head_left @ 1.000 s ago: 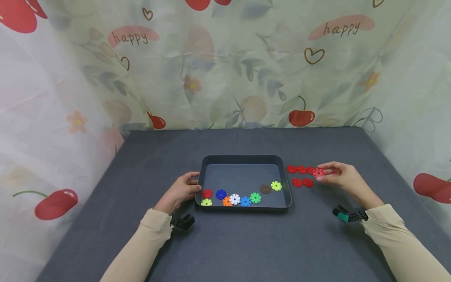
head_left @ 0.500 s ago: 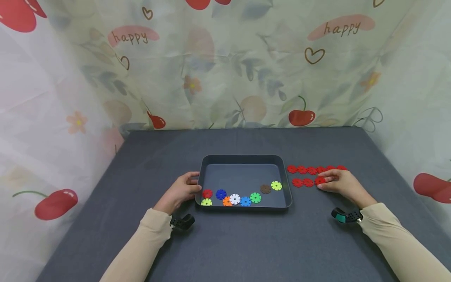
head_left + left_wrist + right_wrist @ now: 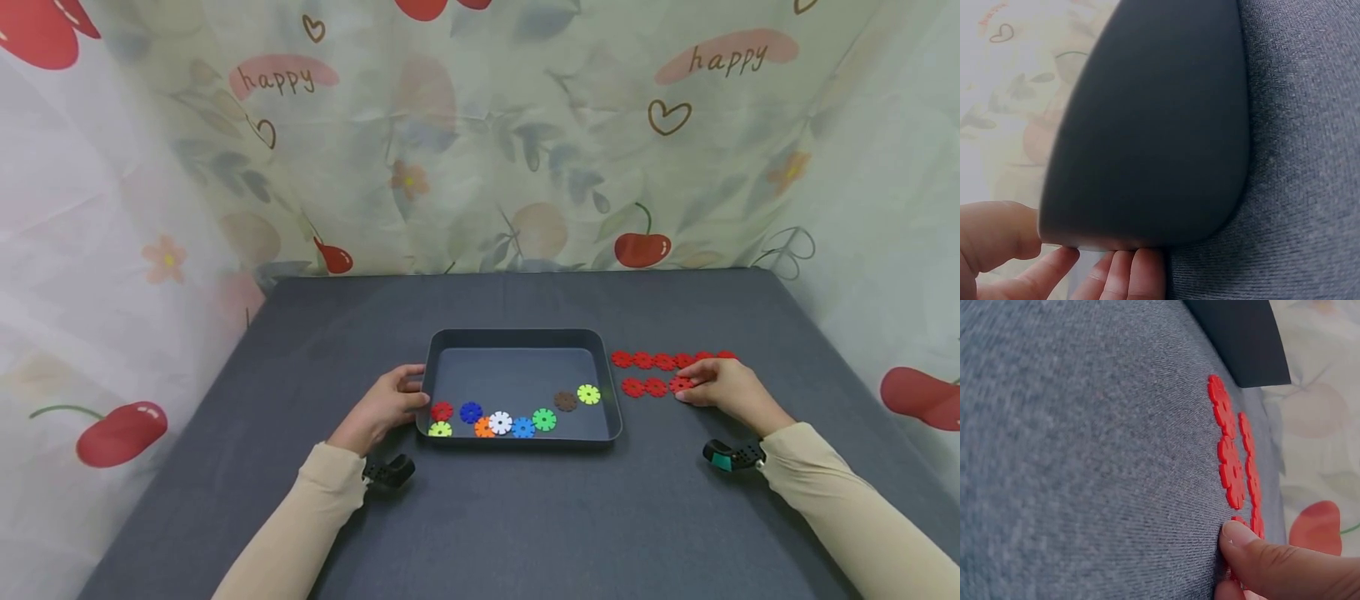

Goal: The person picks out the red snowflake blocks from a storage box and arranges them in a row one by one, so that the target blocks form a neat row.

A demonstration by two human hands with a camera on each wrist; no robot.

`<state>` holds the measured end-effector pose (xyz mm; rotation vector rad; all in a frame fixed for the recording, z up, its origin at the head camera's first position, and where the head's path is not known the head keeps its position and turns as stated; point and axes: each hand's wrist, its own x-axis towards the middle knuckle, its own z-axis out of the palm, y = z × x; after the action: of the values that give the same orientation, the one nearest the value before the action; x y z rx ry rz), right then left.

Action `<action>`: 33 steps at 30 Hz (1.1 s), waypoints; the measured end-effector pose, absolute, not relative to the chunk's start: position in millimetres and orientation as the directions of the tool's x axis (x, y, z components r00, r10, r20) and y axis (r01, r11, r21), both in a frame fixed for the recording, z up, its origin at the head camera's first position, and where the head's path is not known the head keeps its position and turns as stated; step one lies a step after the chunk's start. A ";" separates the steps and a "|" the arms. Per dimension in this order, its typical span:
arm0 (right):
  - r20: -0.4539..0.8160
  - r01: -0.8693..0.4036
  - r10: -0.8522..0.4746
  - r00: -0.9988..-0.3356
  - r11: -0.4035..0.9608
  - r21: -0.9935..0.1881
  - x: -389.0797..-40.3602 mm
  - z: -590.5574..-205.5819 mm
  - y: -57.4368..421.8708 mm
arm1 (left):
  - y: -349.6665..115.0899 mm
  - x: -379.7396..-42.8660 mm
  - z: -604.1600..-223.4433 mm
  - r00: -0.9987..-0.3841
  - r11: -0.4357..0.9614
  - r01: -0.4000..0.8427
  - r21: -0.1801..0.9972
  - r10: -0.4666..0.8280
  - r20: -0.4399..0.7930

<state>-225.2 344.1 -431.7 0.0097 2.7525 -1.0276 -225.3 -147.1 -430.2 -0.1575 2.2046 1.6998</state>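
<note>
A dark rectangular tray lies on the grey cloth, and my left hand grips its left side. In the left wrist view, the thumb is at the rim while the fingertips touch the outer wall. To the right of the tray, my right hand pinches a red interlocking disc at the right end of the nearer row. Two more red discs lie left of it in that row. Behind runs a longer row of red discs, partly covered by the fingers.
Inside the tray, several discs lie mostly along the near side, among them a white disc, a green disc and a brown disc. A patterned curtain hangs behind and beside the table.
My right hand has brought the red disc from over the back row toward me, to the end of the nearer row. The left hand and the tray have stayed put.
</note>
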 end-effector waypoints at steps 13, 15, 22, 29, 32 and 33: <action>-0.196 0.074 -0.059 -0.979 0.793 -0.605 -225.9 -430.4 342.4 | -146.3 -224.8 -431.9 -0.932 0.287 -0.298 0.910 0.121 -0.343; -0.193 0.073 -0.056 -0.980 0.796 -0.601 -226.1 -431.0 342.7 | -146.2 -225.1 -432.5 -0.932 0.286 -0.297 0.911 0.119 -0.341; -0.169 0.050 -0.062 -0.984 0.808 -0.588 -226.2 -433.0 345.4 | -146.5 -226.3 -433.7 -0.935 0.292 -0.295 0.910 0.110 -0.339; -0.150 0.039 -0.063 -0.987 0.801 -0.597 -226.0 -434.1 346.4 | -147.2 -226.4 -434.5 -0.938 0.300 -0.286 0.910 0.109 -0.330; -0.151 0.042 -0.061 -0.987 0.800 -0.598 -225.7 -433.8 346.1 | -147.7 -226.3 -434.1 -0.937 0.301 -0.285 0.910 0.111 -0.331; -0.153 0.043 -0.062 -0.986 0.800 -0.598 -225.6 -433.7 346.0 | -147.7 -226.4 -433.8 -0.937 0.301 -0.287 0.909 0.112 -0.332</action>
<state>-225.6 346.0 -433.7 -0.0149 2.8226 -0.9436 -226.4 -147.7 -433.8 -0.1578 2.2418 1.6726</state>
